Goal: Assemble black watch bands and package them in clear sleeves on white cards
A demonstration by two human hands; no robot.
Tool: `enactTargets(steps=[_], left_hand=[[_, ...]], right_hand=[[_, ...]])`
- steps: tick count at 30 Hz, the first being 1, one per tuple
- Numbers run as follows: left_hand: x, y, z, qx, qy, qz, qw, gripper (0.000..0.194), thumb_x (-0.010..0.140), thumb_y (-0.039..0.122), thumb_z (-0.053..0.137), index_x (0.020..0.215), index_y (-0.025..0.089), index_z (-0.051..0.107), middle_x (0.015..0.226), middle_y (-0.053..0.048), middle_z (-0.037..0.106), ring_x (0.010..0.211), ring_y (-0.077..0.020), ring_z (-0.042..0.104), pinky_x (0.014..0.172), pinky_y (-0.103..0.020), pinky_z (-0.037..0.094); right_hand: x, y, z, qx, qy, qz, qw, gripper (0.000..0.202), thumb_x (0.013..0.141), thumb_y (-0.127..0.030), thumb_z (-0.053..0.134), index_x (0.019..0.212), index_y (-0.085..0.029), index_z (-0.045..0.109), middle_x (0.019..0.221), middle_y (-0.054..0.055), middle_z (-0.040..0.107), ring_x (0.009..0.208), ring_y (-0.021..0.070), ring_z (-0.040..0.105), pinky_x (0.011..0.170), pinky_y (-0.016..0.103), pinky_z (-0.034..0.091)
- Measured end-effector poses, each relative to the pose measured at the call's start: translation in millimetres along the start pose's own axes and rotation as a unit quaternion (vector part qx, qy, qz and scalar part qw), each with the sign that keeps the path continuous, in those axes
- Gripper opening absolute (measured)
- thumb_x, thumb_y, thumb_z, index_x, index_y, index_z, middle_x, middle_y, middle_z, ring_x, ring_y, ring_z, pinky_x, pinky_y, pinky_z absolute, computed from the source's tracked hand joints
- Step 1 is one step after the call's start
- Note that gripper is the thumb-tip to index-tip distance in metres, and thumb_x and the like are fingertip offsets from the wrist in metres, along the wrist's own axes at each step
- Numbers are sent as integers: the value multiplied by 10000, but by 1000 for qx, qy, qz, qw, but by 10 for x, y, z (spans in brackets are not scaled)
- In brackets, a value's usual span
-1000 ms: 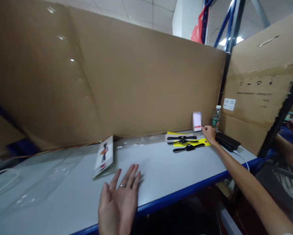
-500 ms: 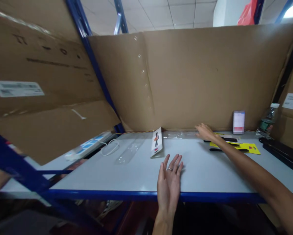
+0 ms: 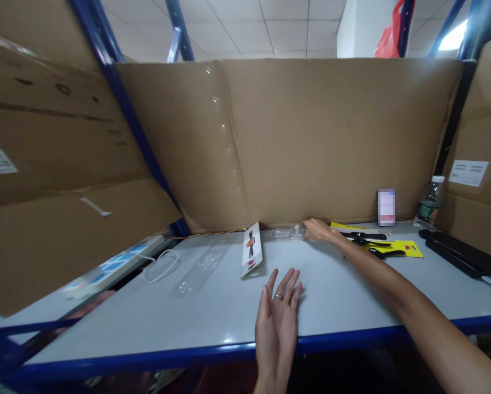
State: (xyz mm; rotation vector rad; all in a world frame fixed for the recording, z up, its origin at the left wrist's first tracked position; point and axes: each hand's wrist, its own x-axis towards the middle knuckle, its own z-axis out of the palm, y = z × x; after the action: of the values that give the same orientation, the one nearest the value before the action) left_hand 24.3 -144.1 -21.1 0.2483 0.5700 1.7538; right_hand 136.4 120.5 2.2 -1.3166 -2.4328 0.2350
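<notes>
My left hand (image 3: pixel 279 317) is palm up over the front edge of the table, fingers spread and holding nothing; a ring is on one finger. My right hand (image 3: pixel 318 230) reaches to the back of the table, its fingers closed on the end of a clear plastic blister shell (image 3: pixel 287 233) near the cardboard wall. A folded white card (image 3: pixel 251 250) printted with a watch picture stands left of that shell. Another clear plastic shell (image 3: pixel 200 269) lies flat farther left. Behind my right forearm are several black-strapped watches (image 3: pixel 387 253) and a yellow card (image 3: pixel 414 249).
Cardboard panels (image 3: pixel 331 137) wall the back and sides. On the right stand a phone (image 3: pixel 386 208) and a water bottle (image 3: pixel 430 203), beside a long black object (image 3: pixel 461 254). A power strip (image 3: pixel 118 265) with a white cable (image 3: pixel 161 266) lies left. A blue rail (image 3: pixel 188 353) edges the table.
My right hand has moved left along the back and its fingers have closed on the clear shell's end. My left hand stays open. The camera view has shifted slightly.
</notes>
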Motion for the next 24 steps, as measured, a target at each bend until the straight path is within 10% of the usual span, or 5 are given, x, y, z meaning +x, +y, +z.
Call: enactTargets(steps=[11, 16, 21, 24], left_hand=[[0, -24, 22, 8, -1, 4, 1000, 436, 977, 309, 503, 1397, 191, 502, 1304, -197, 654, 1240, -270, 638, 1071, -418, 478], [36, -85, -17, 54, -56, 4, 997, 580, 921, 321, 621, 1462, 215, 440, 1262, -183, 675, 1179, -293, 670, 1036, -444, 498], [-10, -69, 6, 102, -66, -25, 992, 627, 887, 396, 696, 1455, 262, 468, 1228, -144, 693, 1119, -263, 692, 1005, -415, 523], [-39, -30, 29, 132, -49, -28, 990, 611, 892, 434, 685, 1450, 309, 471, 1260, -129, 683, 1147, -274, 682, 1023, -450, 511]], right_hand=[[-633, -260, -450, -193, 59, -30, 979, 433, 885, -382, 649, 1241, -160, 539, 1265, 158, 585, 1139, 296, 598, 962, 387, 439], [-1348, -751, -496, -169, 71, 7, 983, 459, 896, -343, 633, 1289, -154, 490, 1261, 162, 584, 1064, 291, 638, 860, 376, 492], [-2092, -1346, -326, -149, -29, -91, 984, 541, 798, -57, 532, 1332, -136, 486, 1242, 167, 616, 1036, 267, 662, 808, 362, 536], [-2286, -1517, -290, -115, -30, -122, 985, 490, 820, -151, 531, 1309, -111, 509, 1258, 186, 638, 1040, 280, 671, 786, 369, 557]])
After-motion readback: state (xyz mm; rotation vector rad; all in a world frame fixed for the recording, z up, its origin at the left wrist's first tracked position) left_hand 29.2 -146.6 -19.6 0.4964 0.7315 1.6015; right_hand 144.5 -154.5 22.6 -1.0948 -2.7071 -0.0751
